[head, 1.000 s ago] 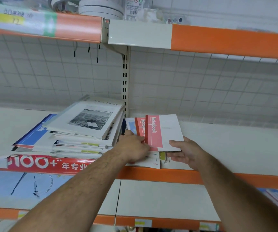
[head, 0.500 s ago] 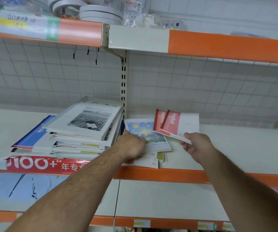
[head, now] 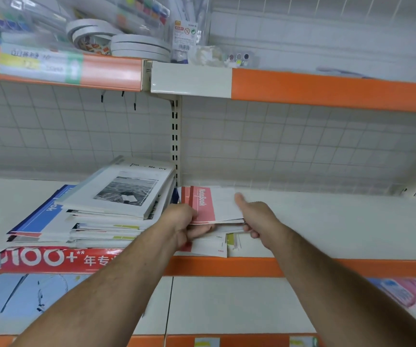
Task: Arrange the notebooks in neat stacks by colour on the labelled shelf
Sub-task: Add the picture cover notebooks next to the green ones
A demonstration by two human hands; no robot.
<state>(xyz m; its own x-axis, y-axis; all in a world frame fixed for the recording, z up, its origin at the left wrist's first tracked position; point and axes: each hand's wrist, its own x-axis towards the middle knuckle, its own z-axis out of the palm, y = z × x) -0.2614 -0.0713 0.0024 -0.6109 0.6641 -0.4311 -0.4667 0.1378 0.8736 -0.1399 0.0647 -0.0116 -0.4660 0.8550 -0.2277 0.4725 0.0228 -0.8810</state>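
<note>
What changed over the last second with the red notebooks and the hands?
The right hand brought the red notebooks back left over the small pile, hiding its starry cover. The left hand now grips them too. The tall stack at left stayed put.

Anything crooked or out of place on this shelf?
The pile of white and blue notebooks left of the slotted upright is splayed, its photo-cover top notebook tilted. White notebooks under the red-and-white ones lie skewed at the front edge.
</note>
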